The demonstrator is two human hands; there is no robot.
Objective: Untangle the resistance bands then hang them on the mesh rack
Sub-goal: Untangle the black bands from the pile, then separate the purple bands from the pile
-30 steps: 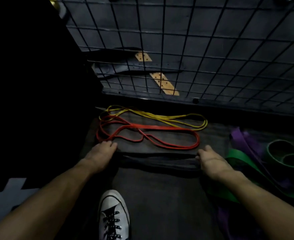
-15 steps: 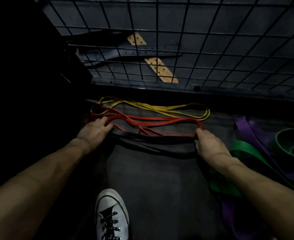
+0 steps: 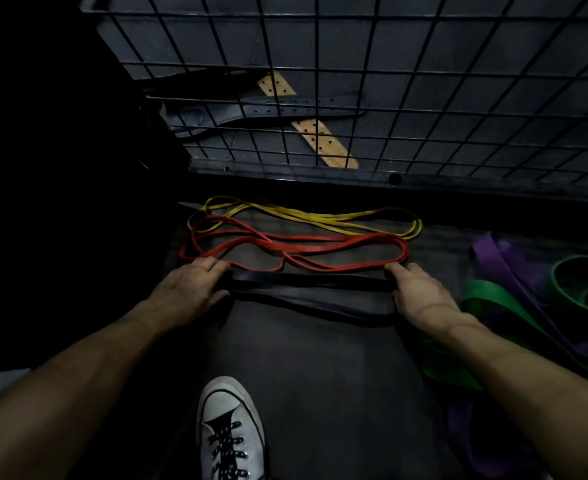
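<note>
Because the black band (image 3: 306, 282) is limp, stretchy rubber, each hand's grip clutches one end: left hand (image 3: 190, 289) at nine o'clock, right hand (image 3: 420, 296) at three.

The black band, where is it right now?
In the head view the black band lies stretched across the middle of the floor between the left hand and right hand, just nearer than the red band.
</note>
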